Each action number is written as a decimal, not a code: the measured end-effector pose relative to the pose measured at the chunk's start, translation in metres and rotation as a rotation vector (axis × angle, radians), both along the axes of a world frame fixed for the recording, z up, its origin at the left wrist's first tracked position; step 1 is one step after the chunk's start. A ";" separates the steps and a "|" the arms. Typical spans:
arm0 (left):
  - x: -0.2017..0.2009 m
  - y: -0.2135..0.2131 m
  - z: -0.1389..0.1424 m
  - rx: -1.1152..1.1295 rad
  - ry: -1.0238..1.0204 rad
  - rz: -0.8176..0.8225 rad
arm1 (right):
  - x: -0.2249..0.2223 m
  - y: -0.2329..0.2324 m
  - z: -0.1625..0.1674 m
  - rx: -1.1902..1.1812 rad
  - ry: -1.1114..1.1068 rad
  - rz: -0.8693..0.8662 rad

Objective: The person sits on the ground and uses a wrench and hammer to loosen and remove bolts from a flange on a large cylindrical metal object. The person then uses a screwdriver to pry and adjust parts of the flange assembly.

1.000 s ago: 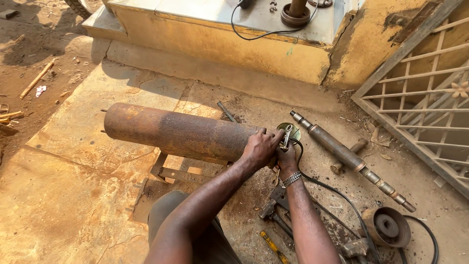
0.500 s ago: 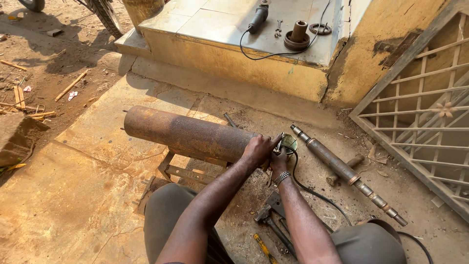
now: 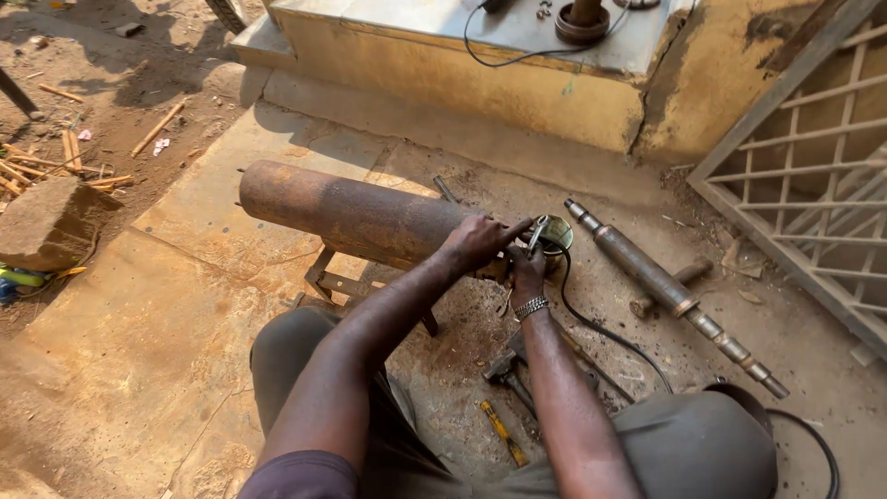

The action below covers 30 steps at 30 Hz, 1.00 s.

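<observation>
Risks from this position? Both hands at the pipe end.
1. Both bare hands, left hand and right hand, crowd the small tool at the end of the rusty pipe; a slip could cut fingers.
2. The black cable trails beside the right forearm and could snag.
3. The pipe rests on a low stand and might roll.

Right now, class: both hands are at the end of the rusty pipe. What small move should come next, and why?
Probably steadying the rusty pipe with the left hand, since it lies on a small metal stand, while the right hand holds a small tool at the pipe's end.
</observation>
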State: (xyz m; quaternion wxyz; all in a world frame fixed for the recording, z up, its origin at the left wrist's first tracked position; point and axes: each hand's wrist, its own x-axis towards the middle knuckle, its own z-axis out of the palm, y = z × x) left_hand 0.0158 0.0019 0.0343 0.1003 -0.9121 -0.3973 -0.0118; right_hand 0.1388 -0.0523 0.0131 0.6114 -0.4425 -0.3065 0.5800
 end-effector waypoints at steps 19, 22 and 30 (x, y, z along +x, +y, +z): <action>-0.002 0.022 -0.028 -0.103 -0.177 0.069 | 0.006 -0.002 -0.017 -0.109 -0.098 -0.019; 0.006 0.019 -0.027 -0.059 -0.174 0.085 | 0.007 -0.003 -0.016 -0.103 -0.094 -0.022; 0.011 0.018 -0.027 -0.101 -0.089 0.063 | 0.006 -0.006 -0.008 -0.102 -0.051 0.012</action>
